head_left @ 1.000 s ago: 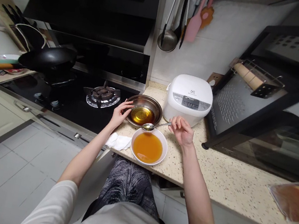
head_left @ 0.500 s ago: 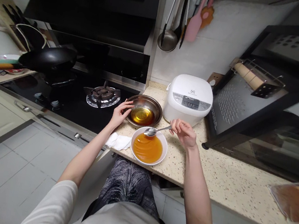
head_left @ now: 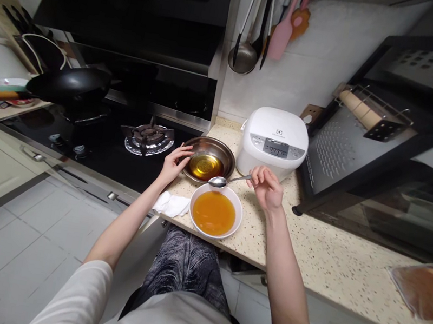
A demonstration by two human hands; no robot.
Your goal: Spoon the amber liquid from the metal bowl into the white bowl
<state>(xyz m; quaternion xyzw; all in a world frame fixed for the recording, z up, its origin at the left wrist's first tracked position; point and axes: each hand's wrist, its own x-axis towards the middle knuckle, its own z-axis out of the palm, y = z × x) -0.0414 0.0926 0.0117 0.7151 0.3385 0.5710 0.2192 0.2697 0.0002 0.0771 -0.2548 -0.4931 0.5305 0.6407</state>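
Note:
My right hand [head_left: 267,186] pinches the handle of a metal spoon [head_left: 218,182]. The spoon's bowl hangs over the gap between two vessels, close to the far rim of a white bowl [head_left: 238,221]. Orange-brown liquid [head_left: 213,213] fills much of that white bowl. Behind it stands a wide stainless steel bowl [head_left: 228,157] with a shallow pool of golden, oil-like liquid [head_left: 204,166]. My left hand [head_left: 175,165] has its fingers and thumb on the left rim of the steel bowl. What the spoon carries, if anything, cannot be made out.
Left of the white bowl lies a crumpled white cloth or tissue [head_left: 172,205] by the counter's front edge. A white rice cooker [head_left: 275,138] stands behind my right hand. The gas burner [head_left: 149,138] and a black wok [head_left: 70,85] are leftward; a bagged brown item [head_left: 426,291] lies far right.
The spoon has risen from the white bowl's far side and shifted slightly back toward the steel bowl. Ripples on the orange liquid have calmed. My left hand has stayed at the steel rim.

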